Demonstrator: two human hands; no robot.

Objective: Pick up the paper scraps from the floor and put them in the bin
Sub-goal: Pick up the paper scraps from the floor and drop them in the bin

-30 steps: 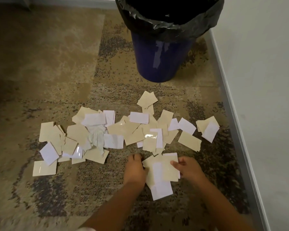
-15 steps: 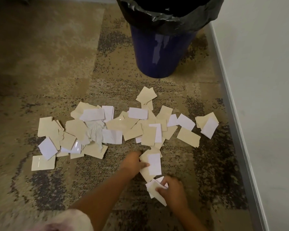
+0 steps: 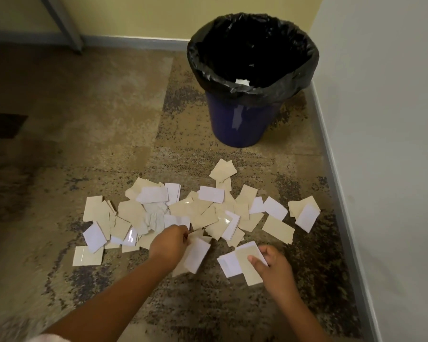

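Note:
Several tan and white paper scraps lie scattered in a band across the carpet. Behind them stands a blue bin lined with a black bag, with a white scrap visible inside. My left hand grips a small bunch of scraps at the near edge of the pile. My right hand holds a few tan and white scraps fanned out just above the floor, to the right of the left hand.
A white wall with a grey skirting board runs along the right, close to the bin. A grey furniture leg stands at the far left by the yellow back wall. The floor is mottled brown carpet.
The view has tilted up, so the whole bin now shows. Both hands have lifted with their scraps, and the right hand has moved out to the right.

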